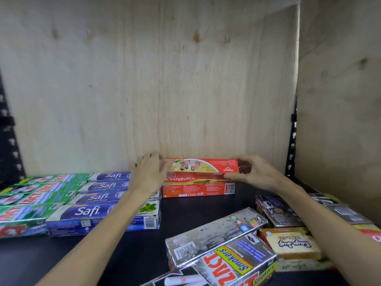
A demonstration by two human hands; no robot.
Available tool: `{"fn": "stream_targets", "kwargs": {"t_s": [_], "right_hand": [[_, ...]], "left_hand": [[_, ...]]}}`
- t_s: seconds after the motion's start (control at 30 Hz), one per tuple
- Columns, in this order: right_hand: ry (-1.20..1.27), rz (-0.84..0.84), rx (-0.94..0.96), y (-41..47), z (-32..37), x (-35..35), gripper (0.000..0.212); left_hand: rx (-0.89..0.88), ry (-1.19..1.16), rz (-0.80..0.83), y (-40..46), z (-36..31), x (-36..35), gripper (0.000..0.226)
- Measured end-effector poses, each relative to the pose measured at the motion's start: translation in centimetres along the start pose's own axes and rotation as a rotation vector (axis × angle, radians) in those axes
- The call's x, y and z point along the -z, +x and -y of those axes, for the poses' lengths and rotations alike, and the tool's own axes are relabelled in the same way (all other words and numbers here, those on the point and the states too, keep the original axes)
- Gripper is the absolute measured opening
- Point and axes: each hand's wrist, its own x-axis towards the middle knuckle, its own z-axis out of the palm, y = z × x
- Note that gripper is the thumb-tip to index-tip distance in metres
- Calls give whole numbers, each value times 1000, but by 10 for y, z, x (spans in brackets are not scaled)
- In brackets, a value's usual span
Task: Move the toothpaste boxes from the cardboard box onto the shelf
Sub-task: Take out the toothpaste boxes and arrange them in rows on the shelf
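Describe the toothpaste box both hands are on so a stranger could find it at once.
Start at the plywood back wall of the dark shelf and look at its foot, near the middle. There a red Colgate box lies atop another red Colgate box, between the left hand and right hand. It is the upper one, its logo upside down, unlike the blue Safi boxes to the left.

Red Colgate boxes (201, 178) w/ white lettering, blue-purple Safi boxes (97, 205) w/ white script, green ZACT boxes (31, 195) w/ red lettering, silver ZACT Smokers boxes (218, 242) w/ yellow label, tan box (292, 243), dark shelf (115, 256), pale wood-grain back panel (156, 79).
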Motion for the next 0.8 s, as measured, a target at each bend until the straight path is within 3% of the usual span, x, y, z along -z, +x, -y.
{"fn": "stream_targets", "kwargs": {"t_s": [0.1, 0.17, 0.23, 0.37, 0.43, 0.5, 0.57, 0.63, 0.7, 0.8], "right_hand": [[8, -28, -15, -1, -1, -2, 76], [18, -65, -10, -2, 4, -2, 66], [51, -100, 17, -2, 10, -3, 59], [146, -121, 87, -3, 25, -10, 53], [184, -86, 128, -6, 33, -12, 50], [199, -36, 161, -10, 41, -13, 59], [211, 4, 172, -12, 45, -13, 85], [247, 38, 173, -12, 48, -14, 91], [287, 48, 179, -10, 48, -15, 82], [366, 36, 206, -7, 45, -15, 52]], "left_hand": [[-119, -82, -62, -2, -2, -2, 40], [-245, -159, -115, -6, -13, 0, 29], [-352, -258, -69, -12, -28, 5, 22], [-539, -340, 141, -31, -61, 10, 58], [-579, -291, 151, -38, -71, 9, 71], [-593, -246, 86, -41, -76, 10, 67], [-602, -226, 11, -41, -75, 13, 56], [-618, -200, -39, -41, -72, 15, 51], [-630, -167, -67, -43, -70, 16, 52], [-649, -175, -96, -44, -69, 20, 54]]}}
